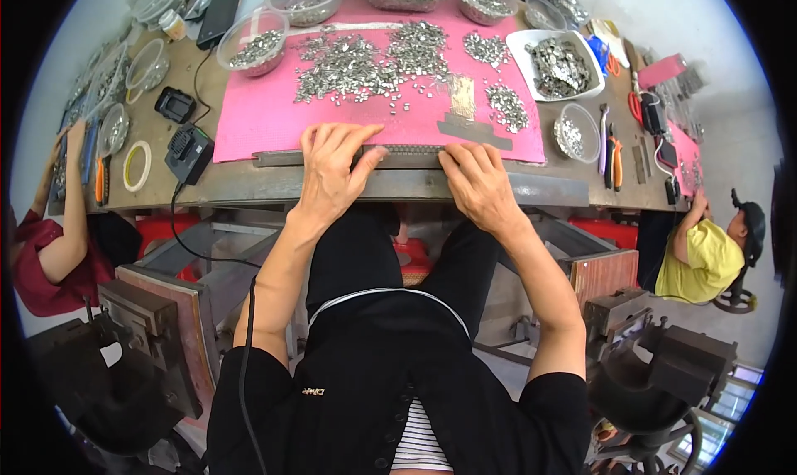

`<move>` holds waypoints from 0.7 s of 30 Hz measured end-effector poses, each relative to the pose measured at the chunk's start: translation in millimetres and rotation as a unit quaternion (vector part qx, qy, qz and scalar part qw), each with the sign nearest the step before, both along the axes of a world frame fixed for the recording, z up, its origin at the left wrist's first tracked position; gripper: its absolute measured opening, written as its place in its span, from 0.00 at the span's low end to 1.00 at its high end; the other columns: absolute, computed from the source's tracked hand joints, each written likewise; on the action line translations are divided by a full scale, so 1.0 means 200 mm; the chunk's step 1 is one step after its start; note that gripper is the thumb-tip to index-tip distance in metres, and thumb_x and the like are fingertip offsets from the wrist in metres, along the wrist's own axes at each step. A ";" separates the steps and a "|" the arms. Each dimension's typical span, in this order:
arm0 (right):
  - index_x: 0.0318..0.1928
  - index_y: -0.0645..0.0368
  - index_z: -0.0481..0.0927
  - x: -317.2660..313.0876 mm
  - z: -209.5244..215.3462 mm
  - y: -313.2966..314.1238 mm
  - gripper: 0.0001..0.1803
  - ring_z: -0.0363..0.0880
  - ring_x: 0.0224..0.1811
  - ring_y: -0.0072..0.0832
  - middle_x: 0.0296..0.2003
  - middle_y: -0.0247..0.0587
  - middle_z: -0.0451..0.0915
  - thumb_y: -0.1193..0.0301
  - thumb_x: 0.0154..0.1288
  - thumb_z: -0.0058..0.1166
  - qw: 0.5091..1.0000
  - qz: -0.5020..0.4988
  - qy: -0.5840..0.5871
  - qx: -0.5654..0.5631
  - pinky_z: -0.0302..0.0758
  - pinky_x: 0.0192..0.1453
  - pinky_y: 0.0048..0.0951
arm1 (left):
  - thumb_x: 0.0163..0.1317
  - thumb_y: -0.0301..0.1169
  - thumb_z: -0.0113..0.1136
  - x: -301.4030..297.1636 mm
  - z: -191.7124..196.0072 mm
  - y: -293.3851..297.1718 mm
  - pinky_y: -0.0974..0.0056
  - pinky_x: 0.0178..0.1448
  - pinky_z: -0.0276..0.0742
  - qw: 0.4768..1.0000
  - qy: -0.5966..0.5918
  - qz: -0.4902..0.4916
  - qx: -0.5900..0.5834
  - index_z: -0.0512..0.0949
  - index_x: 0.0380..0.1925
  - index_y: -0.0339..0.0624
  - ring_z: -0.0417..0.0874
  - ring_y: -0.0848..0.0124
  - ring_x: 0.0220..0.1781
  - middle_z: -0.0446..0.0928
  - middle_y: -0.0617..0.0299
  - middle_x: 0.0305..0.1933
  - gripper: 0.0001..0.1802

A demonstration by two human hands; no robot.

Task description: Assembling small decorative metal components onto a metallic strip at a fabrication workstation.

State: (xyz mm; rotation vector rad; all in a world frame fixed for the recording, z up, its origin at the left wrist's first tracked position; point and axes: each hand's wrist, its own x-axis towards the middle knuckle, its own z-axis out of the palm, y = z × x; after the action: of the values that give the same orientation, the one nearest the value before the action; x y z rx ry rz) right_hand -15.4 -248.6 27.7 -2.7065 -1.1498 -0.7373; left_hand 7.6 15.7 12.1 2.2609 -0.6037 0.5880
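Observation:
A long dark metal bar [407, 151] lies along the near edge of the pink mat [257, 118], with a row of small close-set pieces along its top. Across its left part rests my left hand [336, 164], fingers stretched rightward and thumb apart. My right hand [481, 183] curls its fingers over the bar's right part; its thumb is hidden. Just beyond the right fingers lie flat grey strips [473, 131] and a patch of thin gold-coloured pieces [462, 98]. Small silver metal pieces [357, 68] are heaped loose on the mat farther back.
Clear tubs [253, 43] and a white tray [512, 50] of metal parts stand around the mat. At left are a black charger [189, 153] with a cable and a tape roll [137, 165]; at right, pliers [614, 160]. People sit at both sides.

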 end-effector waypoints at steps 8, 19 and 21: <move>0.50 0.64 0.82 -0.01 -0.03 0.01 0.17 0.80 0.46 0.42 0.47 0.46 0.82 0.85 0.58 0.60 0.976 -0.014 0.063 0.207 0.74 0.52 0.41 | 0.60 0.38 0.71 0.25 0.05 -0.08 0.47 0.64 0.59 0.999 0.008 0.011 0.041 0.84 0.33 0.48 0.77 0.63 0.44 0.81 0.66 0.34 0.08; 0.53 0.64 0.82 0.30 0.01 0.12 0.15 0.78 0.59 0.46 0.54 0.48 0.81 0.76 0.66 0.57 0.970 -0.044 0.132 0.201 0.72 0.63 0.45 | 0.61 0.35 0.69 0.32 0.00 -0.05 0.52 0.61 0.60 0.997 0.023 0.028 0.073 0.84 0.33 0.47 0.78 0.65 0.41 0.81 0.68 0.33 0.06; 0.61 0.66 0.77 0.35 -0.03 0.18 0.21 0.72 0.68 0.51 0.64 0.52 0.76 0.72 0.70 0.53 0.972 -0.046 0.181 0.144 0.65 0.73 0.50 | 0.61 0.34 0.69 0.34 0.02 -0.06 0.52 0.61 0.60 0.998 0.016 0.032 0.059 0.84 0.34 0.48 0.78 0.66 0.41 0.81 0.69 0.32 0.06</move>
State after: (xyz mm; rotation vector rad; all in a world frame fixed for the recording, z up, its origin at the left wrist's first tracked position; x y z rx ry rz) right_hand 53.7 -213.5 21.9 -2.5186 -0.7713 -0.3598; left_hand 75.1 3.8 15.6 2.4030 -0.5645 0.5597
